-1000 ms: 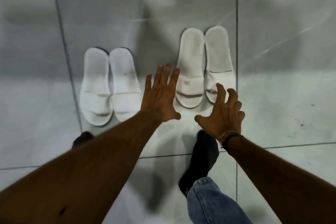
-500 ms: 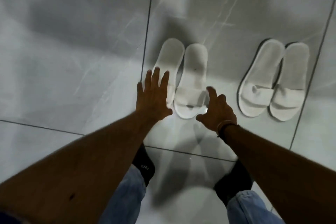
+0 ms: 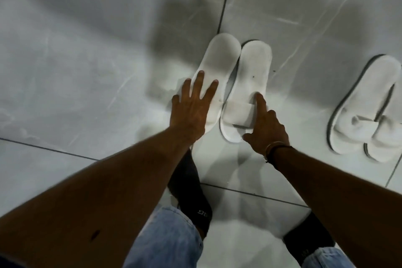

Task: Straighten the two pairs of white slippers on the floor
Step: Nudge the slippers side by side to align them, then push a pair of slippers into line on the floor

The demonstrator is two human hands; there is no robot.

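Observation:
Two pairs of white slippers lie on the grey tiled floor. The left pair sits side by side at centre, toes toward me. My left hand lies flat, fingers spread, over the strap of that pair's left slipper. My right hand rests at the outer edge of its right slipper, forefinger stretched along the strap, thumb at the toe. The second pair lies at the right edge, partly cut off, untouched.
Grout lines cross the glossy floor. My feet in black socks and blue jeans stand just below the slippers, the right foot lower right.
The view swung from the right pair to the left pair. Both hands moved forward and came down onto the left pair's two slippers.

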